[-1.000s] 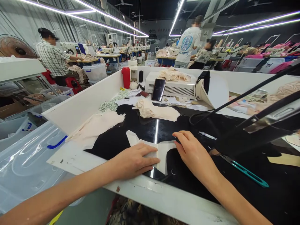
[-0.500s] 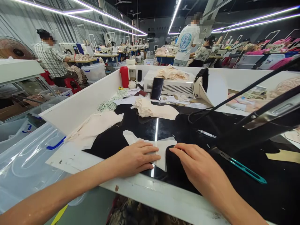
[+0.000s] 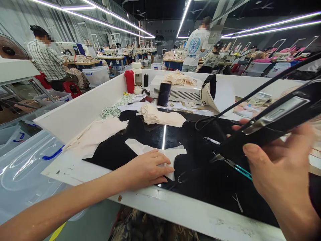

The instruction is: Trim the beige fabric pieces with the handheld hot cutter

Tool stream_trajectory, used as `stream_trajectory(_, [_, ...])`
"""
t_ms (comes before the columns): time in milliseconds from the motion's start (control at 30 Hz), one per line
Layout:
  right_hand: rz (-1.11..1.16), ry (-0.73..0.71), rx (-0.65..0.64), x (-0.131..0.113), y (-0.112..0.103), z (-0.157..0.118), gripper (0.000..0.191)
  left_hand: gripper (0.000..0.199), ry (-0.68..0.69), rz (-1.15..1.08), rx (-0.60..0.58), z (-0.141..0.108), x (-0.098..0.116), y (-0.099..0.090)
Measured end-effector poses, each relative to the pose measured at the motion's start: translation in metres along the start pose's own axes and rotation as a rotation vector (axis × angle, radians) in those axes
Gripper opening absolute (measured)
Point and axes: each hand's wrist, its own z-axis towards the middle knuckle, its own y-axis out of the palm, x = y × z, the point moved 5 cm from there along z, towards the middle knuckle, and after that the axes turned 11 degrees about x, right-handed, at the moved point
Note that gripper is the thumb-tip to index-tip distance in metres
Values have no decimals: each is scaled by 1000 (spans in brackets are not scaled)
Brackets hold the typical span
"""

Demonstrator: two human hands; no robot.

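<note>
My left hand lies flat, fingers extended, on a cut piece of cream-white fabric or paper at the front of the black work surface. At the right, my right hand wraps around a long black hand tool with a silver plate, its thumb on the near side and fingertips showing beyond it. A black cable runs close to the tool. Partly covered by hand and tool is a slim teal implement with a metal tip. A small pale forked scrap lies near the front edge.
A stack of cream cut pieces lies behind my left hand, with more cream fabric at left. Further back are a white vented box, a phone and a red bottle. Low white walls border the table. Other people work beyond.
My right hand has left the edge of the cream piece and moved right onto the black tool, which is slightly raised. My left hand stays on the piece. The view has shifted a little.
</note>
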Motion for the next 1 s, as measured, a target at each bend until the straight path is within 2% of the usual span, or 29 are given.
stream_trajectory(67, [68, 79, 99, 1, 14, 1, 46, 19, 69, 15, 20, 3, 5, 3])
stream_trajectory(133, [78, 118, 126, -1, 28, -1, 41, 12, 136, 50, 20, 7, 11, 5])
stream_trajectory(267, [123, 105, 95, -14, 46, -8, 39, 25, 189, 106, 27, 12, 17, 8])
stream_trajectory(433, [263, 162, 61, -31, 59, -31, 46, 32, 137, 101, 44, 12, 18, 14])
stream_trajectory(533, [304, 185, 6, -37, 67, -47, 42, 32, 79, 26, 46, 11, 16, 15])
stream_trajectory(667, [391, 224, -15, -39, 79, -62, 46, 27, -6, -81, 62, 9, 11, 15])
stream_trajectory(800, [356, 229, -19, -36, 90, -69, 49, 20, -56, -179, 93, 7, 8, 14])
stream_trajectory(1000, [364, 215, 40, -37, 96, -68, 55, 21, -68, -224, 84, 8, 7, 16])
